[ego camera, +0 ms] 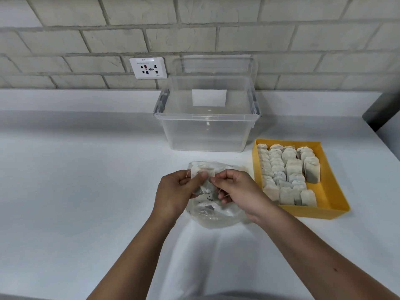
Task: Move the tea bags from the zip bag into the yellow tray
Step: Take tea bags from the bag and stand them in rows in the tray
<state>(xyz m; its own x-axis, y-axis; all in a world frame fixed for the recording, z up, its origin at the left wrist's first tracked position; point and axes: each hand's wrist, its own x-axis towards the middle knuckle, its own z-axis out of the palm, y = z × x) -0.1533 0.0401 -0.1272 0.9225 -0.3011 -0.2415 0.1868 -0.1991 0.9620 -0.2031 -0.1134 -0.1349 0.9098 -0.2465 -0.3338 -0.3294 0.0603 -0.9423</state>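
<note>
A clear zip bag [213, 214] lies on the white counter in the middle, with loose tea grains and a tea bag or two inside. Above it my left hand [175, 191] pinches a pale tea bag [202, 171] by its top. My right hand [237, 189] grips the same tea bag from the right, a thin string showing at its fingers. To the right sits the yellow tray [330, 191], filled with several rows of tea bags [289, 172] standing on edge; its right strip is bare.
A clear plastic storage box [206, 131] stands behind the zip bag, its lid leaning on the brick wall. A wall socket [148, 68] is at the back left. A dark object [381, 113] sits at the counter's far right edge.
</note>
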